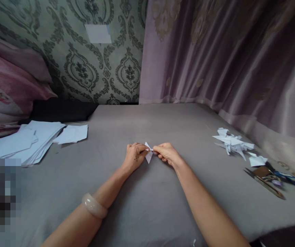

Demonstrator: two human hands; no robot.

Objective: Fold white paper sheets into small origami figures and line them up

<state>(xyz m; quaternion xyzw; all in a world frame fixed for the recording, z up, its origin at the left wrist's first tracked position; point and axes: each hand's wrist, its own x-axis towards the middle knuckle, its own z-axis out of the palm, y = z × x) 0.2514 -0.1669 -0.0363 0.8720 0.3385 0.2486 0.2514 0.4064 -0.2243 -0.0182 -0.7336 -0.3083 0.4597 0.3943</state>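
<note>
Between my two hands is a small folded white paper piece [149, 158] with pointed tips showing above and below the fingers. My left hand [135, 156], a pale bangle [94, 206] on its forearm, pinches the paper from the left. From the right, my right hand [167, 153] pinches a narrow part of the same paper between thumb and forefinger. Both hands are closed, held just over the grey cloth surface [147, 209]. Fingers hide part of the folded paper.
White paper sheets [44, 137] are stacked at left beside smaller paper squares [72, 133]. Several folded paper pieces [232, 141] are heaped at right. Nearer me lie blue-handled scissors [293, 180] and a slim pointed tool [269, 187]. A curtain [183, 61] borders the back right.
</note>
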